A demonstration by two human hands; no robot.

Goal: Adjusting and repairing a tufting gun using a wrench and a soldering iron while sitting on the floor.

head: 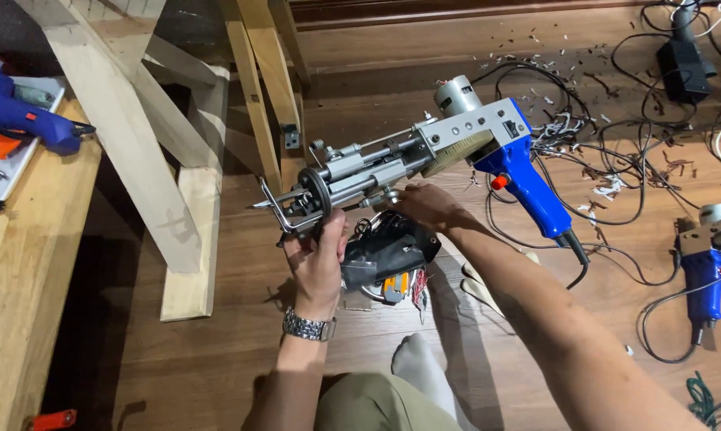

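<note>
Head camera view, looking down at a person seated on a wooden floor (217,351), one knee and a white sock (416,363) nearest. Just beyond, the left hand (319,263), with a metal watch (308,326) on its wrist, is closed around the front end of a tufting gun (424,156), by its metal foot. The right hand (428,206) touches the underside of the gun's middle, fingers curled; its grip cannot be told. The gun's blue handle (528,187) points right. Beneath lies a black bag (388,247). Farther off are tangled cables (616,160), a second blue gun (707,255) and a wooden frame (137,136).
</note>
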